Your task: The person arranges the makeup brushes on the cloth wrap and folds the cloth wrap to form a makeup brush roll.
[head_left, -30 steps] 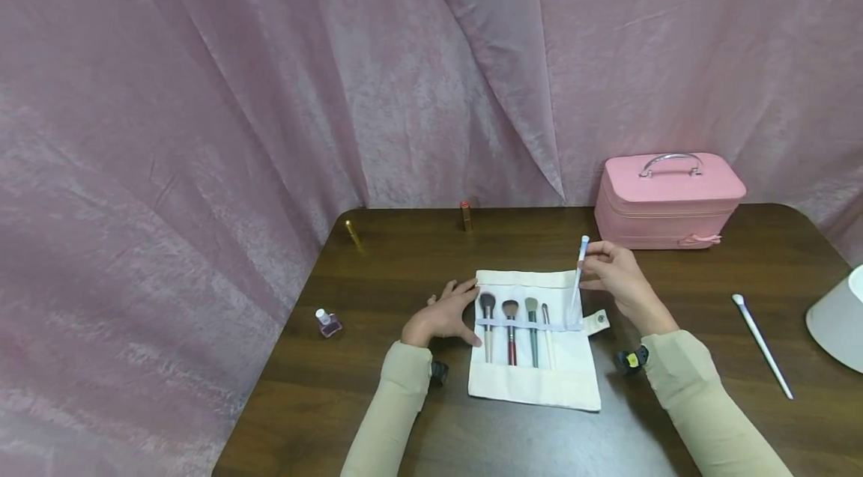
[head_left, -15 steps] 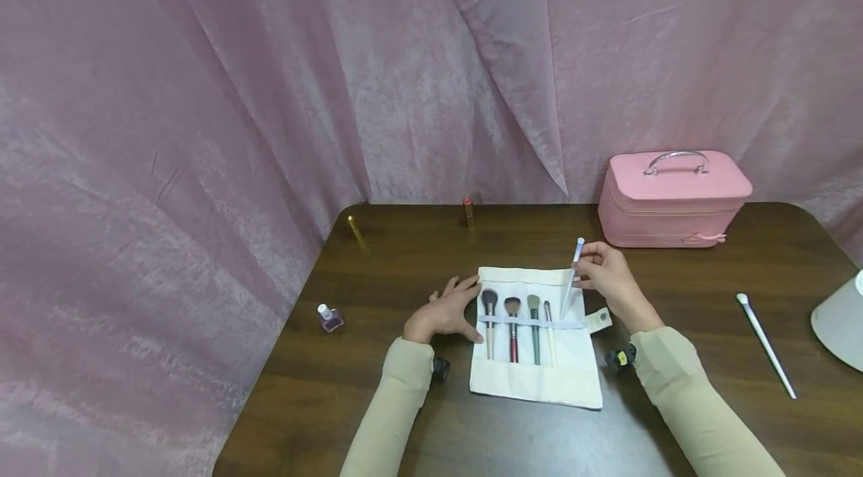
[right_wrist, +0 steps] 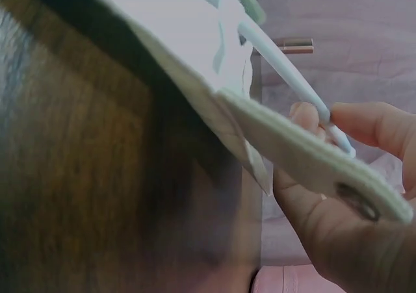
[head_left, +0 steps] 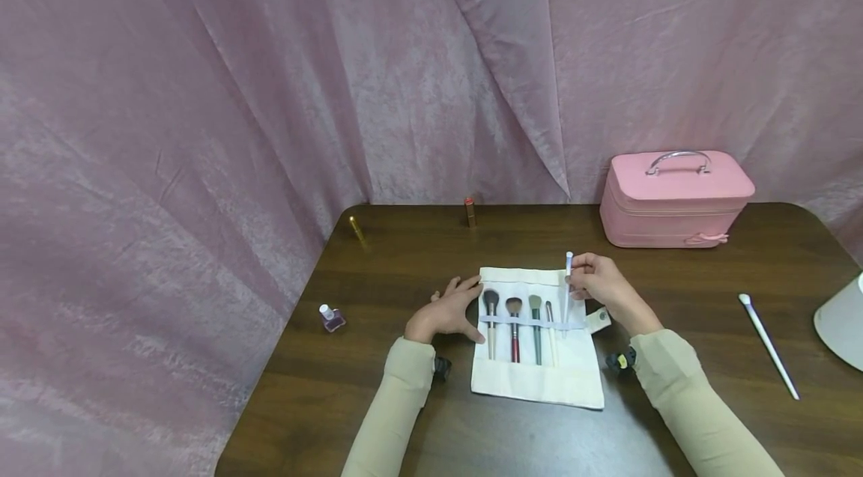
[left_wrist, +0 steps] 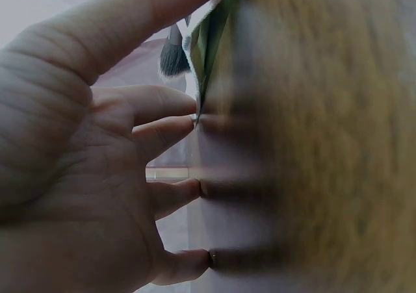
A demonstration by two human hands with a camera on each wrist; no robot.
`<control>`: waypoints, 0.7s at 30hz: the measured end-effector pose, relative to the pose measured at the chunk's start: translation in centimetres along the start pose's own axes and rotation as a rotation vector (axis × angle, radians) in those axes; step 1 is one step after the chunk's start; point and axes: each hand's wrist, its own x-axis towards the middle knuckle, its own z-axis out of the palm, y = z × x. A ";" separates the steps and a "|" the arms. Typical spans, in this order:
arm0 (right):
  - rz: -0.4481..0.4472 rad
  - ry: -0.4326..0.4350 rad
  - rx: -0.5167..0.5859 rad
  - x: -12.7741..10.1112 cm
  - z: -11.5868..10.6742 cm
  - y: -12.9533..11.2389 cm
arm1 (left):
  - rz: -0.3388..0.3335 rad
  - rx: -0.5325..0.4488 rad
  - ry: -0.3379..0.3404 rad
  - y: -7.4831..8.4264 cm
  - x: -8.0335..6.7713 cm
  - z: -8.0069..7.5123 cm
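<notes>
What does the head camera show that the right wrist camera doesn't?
Only the head view shows the left hand resting flat at the brush roll's left edge, four brushes tucked under its band, a pink case, a nail polish bottle and a loose white brush on the table. Only the right wrist view shows the roll's snap tab up close. Both show the right hand pinching a thin white brush over the roll.

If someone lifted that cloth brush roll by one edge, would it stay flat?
Probably not. The roll looks like thin fabric, so it would likely sag. The left hand presses its edge, which suggests it slides easily. The brushes sit under one band and might slip.
</notes>
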 end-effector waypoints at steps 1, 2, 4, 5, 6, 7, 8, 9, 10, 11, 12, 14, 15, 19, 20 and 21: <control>0.008 -0.006 -0.009 0.0 0.1 0.0 | 0.000 0.001 0.002 0.0 0.0 0.0; 0.017 -0.008 -0.020 0.0 0.1 0.0 | 0.000 -0.001 0.001 0.0 0.0 0.0; 0.033 -0.011 -0.039 0.0 0.3 0.0 | -0.001 -0.006 0.001 0.1 -0.1 0.0; 0.040 -0.013 -0.050 0.0 0.3 0.1 | -0.003 -0.006 0.001 0.1 -0.1 0.0; 0.047 -0.016 -0.060 0.0 0.3 0.1 | -0.005 -0.008 0.000 0.1 -0.1 0.0; 0.054 -0.020 -0.070 0.0 0.4 0.1 | -0.005 -0.009 0.000 0.1 -0.1 0.0; 0.060 -0.024 -0.077 0.0 0.4 0.2 | -0.007 -0.009 -0.002 0.1 -0.1 0.0; 0.065 -0.032 -0.082 0.0 0.3 0.3 | -0.007 -0.009 -0.002 0.2 -0.1 0.0; 0.068 -0.040 -0.091 0.0 0.3 0.3 | -0.008 -0.008 -0.003 0.2 -0.2 -0.1; 0.072 -0.049 -0.095 0.0 0.3 0.4 | -0.008 -0.007 -0.002 0.2 -0.2 -0.1; 0.076 -0.056 -0.101 0.0 0.3 0.4 | -0.007 -0.007 -0.002 0.3 -0.2 -0.1; 0.079 -0.065 -0.118 0.0 0.3 0.5 | -0.006 -0.006 -0.002 0.3 -0.2 -0.1; 0.079 -0.071 -0.129 -0.1 0.2 0.5 | -0.005 -0.005 -0.002 0.3 -0.2 -0.1; 0.087 -0.071 -0.152 -0.2 0.4 0.4 | 0.000 -0.011 0.000 0.2 -0.2 -0.1; 0.086 -0.071 -0.157 -0.2 0.4 0.4 | 0.000 -0.013 -0.001 0.1 -0.2 -0.1; 0.091 -0.067 -0.159 -0.3 0.5 0.4 | 0.000 -0.013 -0.001 0.1 -0.2 -0.1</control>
